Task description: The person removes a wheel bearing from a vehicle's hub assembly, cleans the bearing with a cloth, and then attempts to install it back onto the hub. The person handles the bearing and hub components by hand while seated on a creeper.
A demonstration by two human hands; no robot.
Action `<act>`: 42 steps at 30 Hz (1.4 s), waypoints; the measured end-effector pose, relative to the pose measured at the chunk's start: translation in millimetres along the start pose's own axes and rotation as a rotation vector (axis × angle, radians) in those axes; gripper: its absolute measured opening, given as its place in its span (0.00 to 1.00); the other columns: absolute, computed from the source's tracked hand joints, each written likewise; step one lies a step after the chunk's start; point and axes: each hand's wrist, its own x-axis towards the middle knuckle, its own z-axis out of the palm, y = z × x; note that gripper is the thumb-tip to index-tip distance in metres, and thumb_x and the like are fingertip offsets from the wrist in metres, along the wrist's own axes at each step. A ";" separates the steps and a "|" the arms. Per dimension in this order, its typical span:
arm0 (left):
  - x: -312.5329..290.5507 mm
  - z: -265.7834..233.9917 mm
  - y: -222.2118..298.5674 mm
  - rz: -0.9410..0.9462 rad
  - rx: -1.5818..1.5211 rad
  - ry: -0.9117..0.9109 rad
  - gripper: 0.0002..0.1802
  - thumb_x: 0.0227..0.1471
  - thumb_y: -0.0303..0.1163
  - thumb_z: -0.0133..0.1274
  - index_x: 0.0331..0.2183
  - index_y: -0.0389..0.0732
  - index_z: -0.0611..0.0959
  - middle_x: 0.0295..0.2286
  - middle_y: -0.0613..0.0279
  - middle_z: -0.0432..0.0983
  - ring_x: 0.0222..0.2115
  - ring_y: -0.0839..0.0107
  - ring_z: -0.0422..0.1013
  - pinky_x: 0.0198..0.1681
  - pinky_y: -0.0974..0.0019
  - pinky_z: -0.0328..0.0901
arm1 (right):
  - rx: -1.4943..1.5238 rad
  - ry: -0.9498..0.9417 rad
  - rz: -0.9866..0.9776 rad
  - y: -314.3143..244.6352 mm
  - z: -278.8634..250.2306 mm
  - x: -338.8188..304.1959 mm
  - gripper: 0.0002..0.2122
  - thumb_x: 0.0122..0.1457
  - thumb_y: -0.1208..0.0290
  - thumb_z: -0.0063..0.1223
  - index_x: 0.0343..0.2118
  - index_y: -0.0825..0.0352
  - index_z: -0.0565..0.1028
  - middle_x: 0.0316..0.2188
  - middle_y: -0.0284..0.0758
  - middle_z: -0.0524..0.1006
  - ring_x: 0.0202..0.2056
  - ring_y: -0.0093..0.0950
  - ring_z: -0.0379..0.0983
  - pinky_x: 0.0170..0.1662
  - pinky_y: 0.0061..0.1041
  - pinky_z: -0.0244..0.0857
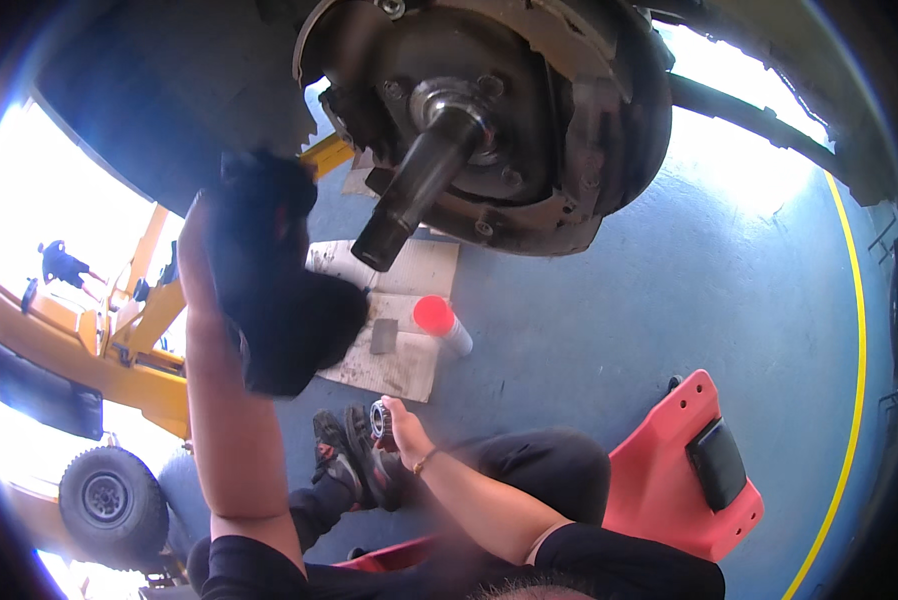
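Blue floor (569, 320) stretches ahead and right of the right hand (406, 435) to a yellow line (858, 330); a leg (554, 465) borders it nearby. The shiny ring-shaped metal bearing (380, 420), rollers showing, sits just left of that hand's palm, pinched by its fingers. A dark blur (289, 300) mostly hides the left hand (199, 235); its grip I can't tell.

Strong white light comes from the left, bleaching that side out, and glares off the blue floor (669, 320) at upper right; the brake assembly (529, 120) is shaded, with dull highlights along its shaft (414, 190). Fisheye distortion bends the yellow line (861, 330); the dark shape (279, 300) at left looks blurred; the corners turn black.
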 end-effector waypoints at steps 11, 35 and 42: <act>47.2 26.5 68.5 -0.040 0.063 -0.112 0.22 0.53 0.43 0.62 0.46 0.42 0.80 0.42 0.49 0.78 0.41 0.47 0.78 0.46 0.50 0.72 | -0.021 0.031 -0.012 -2.9 -1.2 -7.0 0.26 0.61 0.40 0.46 0.30 0.63 0.77 0.20 0.34 0.77 0.18 0.25 0.74 0.22 0.24 0.62; -4.3 82.8 5.9 -0.743 -2.420 -0.522 0.29 0.63 0.50 0.50 0.49 0.31 0.76 0.34 0.45 0.79 0.29 0.62 0.78 0.33 0.61 0.76 | 0.003 -0.028 0.006 -5.6 1.8 -17.6 0.22 0.63 0.45 0.43 0.37 0.62 0.75 0.23 0.36 0.78 0.20 0.27 0.74 0.24 0.25 0.63; -39.7 83.2 22.9 -0.616 -2.319 -0.274 0.25 0.63 0.51 0.48 0.38 0.34 0.75 0.22 0.55 0.72 0.14 0.68 0.67 0.15 0.67 0.62 | 0.052 -0.022 0.022 -11.1 -4.6 -10.6 0.21 0.64 0.46 0.41 0.37 0.62 0.74 0.22 0.38 0.78 0.21 0.27 0.74 0.26 0.25 0.64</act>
